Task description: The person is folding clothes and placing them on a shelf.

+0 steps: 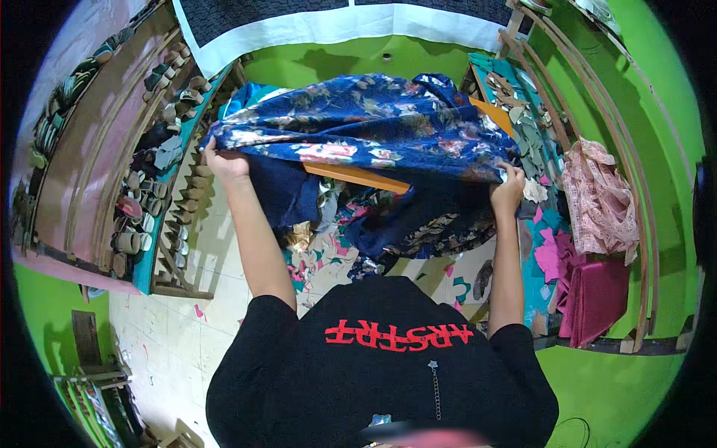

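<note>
Spreading looks like the step in hand: left hand (227, 164) and right hand (508, 188), fingers closed, pinch the blue flowered cloth (343, 123) over an orange strip (357, 178); next probably needs even tension.

**Deep-blue floral-print cloth (351, 134) spread wide**

Patterned with white, pink and brownish blooms, the cloth spans the gap between the left hand (225, 160) and the right hand (509, 184), each gripping its edge. Long creases run across it from side to side, and its far edge rumples toward the right. Below, loose lengths hang in dark folds, plain navy at left, flowered at right.
</note>
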Tool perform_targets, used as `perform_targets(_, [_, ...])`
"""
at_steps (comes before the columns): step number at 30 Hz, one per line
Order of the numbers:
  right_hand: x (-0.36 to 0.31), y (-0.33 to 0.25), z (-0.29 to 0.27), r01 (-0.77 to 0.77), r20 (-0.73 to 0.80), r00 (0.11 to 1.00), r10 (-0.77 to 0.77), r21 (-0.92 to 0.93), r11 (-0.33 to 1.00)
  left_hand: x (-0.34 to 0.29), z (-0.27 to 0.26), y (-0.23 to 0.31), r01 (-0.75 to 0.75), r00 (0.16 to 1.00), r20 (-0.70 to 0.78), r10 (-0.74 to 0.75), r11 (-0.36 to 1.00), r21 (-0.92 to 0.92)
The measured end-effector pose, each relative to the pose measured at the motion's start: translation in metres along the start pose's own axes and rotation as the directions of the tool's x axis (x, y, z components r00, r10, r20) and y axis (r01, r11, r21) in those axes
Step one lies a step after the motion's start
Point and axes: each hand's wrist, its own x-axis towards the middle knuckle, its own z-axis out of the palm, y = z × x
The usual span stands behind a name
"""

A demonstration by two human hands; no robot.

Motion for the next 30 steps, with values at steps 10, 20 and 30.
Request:
perform_targets(10, [-0.132, -0.15, 0.042, -0.335, 0.961, 0.071, -0.265, 0.274, 0.902, -0.128, -0.11, -0.132, 0.497, 0.867, 0.063, -0.494, 0.863, -0.086])
perform_targets(20, [-0.031, -0.087, 0.105, -0.58, 0.83, 0.255, -0.496, 0.541, 0.608, -0.064, -0.091, -0.107, 0.699, 0.715, -0.245, -0.655, 0.673, 0.242])
perform_targets(30, [0.127, 0.042, 0.246, -0.103, 0.649, 0.738, 0.185, -0.163, 0.981, -0.054, -0.054, -0.223, 0.706, 0.69, -0.412, -0.595, 0.68, 0.201])
